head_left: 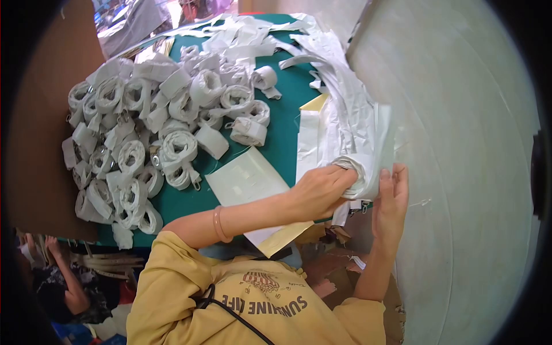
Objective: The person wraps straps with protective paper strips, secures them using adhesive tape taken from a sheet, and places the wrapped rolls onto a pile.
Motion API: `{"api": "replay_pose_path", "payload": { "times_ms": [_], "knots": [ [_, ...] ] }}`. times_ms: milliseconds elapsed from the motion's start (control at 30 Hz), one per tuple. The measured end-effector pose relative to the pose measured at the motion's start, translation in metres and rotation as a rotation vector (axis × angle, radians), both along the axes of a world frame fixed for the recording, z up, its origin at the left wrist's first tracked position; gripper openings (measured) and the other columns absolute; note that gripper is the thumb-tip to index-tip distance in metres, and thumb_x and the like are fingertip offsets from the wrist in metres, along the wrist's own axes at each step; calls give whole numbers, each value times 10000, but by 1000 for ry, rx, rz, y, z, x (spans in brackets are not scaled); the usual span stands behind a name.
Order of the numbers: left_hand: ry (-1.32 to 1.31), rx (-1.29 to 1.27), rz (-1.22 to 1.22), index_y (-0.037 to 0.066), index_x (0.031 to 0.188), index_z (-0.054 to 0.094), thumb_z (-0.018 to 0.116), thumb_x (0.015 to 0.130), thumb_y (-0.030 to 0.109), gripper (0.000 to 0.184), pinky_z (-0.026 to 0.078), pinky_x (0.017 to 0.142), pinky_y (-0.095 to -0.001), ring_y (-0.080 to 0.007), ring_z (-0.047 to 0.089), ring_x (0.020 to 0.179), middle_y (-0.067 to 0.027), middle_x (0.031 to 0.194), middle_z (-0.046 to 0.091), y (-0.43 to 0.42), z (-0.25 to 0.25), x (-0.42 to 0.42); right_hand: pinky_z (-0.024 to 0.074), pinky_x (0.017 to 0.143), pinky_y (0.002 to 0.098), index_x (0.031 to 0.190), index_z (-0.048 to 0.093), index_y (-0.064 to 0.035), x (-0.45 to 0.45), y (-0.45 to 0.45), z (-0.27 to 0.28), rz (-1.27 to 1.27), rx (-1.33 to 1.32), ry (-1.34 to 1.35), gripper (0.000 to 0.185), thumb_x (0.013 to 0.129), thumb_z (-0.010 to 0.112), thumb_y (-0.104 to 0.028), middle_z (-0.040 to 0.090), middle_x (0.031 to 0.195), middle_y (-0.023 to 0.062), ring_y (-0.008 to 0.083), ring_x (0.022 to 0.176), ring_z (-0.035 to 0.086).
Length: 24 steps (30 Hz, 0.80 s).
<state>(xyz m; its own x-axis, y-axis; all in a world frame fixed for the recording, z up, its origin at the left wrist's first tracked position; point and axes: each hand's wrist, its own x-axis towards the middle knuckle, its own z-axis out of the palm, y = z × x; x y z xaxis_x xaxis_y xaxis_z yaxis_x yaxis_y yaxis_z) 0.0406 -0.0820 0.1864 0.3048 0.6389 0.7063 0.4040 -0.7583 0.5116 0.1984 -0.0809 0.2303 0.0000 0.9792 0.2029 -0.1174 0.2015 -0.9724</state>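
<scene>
My left hand (326,187) is closed at a roll of white fabric strip (359,177), with its fingertips in the roll's centre. My right hand (392,198) stands upright at the roll's outer right side, its fingers stretched out along the strip. From the roll, long white strips (351,109) run up toward the table's far end. Small metal clips (359,206) hang just below the roll, near both hands. A pale flat board (247,175) lies on the green table (280,123) under my left forearm.
A large heap of rolled white strips (132,155), some with metal hooks, fills the table's left side. More loose strips (241,31) lie at the far end. A pale wall (460,172) stands close on the right. Another person's arm (72,282) shows at lower left.
</scene>
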Motion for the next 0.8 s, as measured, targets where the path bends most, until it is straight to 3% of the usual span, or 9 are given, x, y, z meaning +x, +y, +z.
{"api": "replay_pose_path", "payload": {
  "times_ms": [167,267,300,367,400,500,600,700,800],
  "knots": [
    [216,110,-119,81,864,495,599,622,20,270,437,761,-337,-234,527,822,-48,819,529,-15,-31,-42,442,892,289,1231,393,28,-24,4,-25,445,-467,146,382,904,547,-94,528,1163,118,134,1031,540],
    [525,-175,153,38,1055,523,623,725,103,351,282,1045,-387,-268,417,1183,-104,1142,507,-47,-27,-61,423,861,286,1152,424,2,-59,-6,-47,281,-349,130,357,867,610,-108,541,1045,77,116,966,511],
    [526,-194,161,38,1055,523,623,725,103,351,282,1045,-387,-268,417,1183,-104,1142,507,-57,-31,-70,422,848,277,1139,430,0,-69,-13,-56,248,-195,75,350,860,617,-100,537,1033,74,116,947,510],
    [-414,-766,-101,11,1221,466,598,751,114,499,209,1087,-390,-288,328,1290,-139,1234,487,-71,-39,-84,411,823,258,1097,446,-14,-87,-30,-62,212,-4,-30,318,849,629,-91,525,991,58,108,910,499],
    [-770,-858,-257,-13,1287,394,585,849,204,525,260,1056,-360,-250,357,1276,-116,1267,475,-74,-44,-86,415,807,260,1085,453,-19,-97,-34,-65,221,-10,-49,306,847,631,-93,525,975,62,122,906,499],
    [-1079,-1127,-175,2,1309,365,524,926,304,514,339,996,-335,-183,440,1167,-89,1218,487,-86,-42,-77,385,807,294,1084,456,-14,-107,-38,-83,220,125,-372,264,872,583,-107,511,995,81,159,897,471],
    [-916,-963,-50,8,1324,342,454,960,350,512,395,922,-305,-139,479,1049,-82,1159,494,-92,-60,-72,266,800,407,1082,483,-34,-125,-47,-93,38,499,-607,286,841,560,-168,497,908,120,294,874,430],
    [-727,-982,126,-16,1273,398,461,957,323,468,406,882,-287,-143,496,1010,-93,1097,516,-102,-70,-81,285,824,433,1117,475,-13,-116,-64,-90,155,379,-642,314,893,510,-230,459,997,132,299,922,408],
    [-533,-810,493,-36,1186,471,448,951,239,363,423,735,-275,-139,502,867,-106,986,540,-90,-68,-95,314,903,384,1174,382,3,-84,-87,-128,-120,56,-410,372,944,453,-281,445,1001,120,227,969,398]
  ]
}}
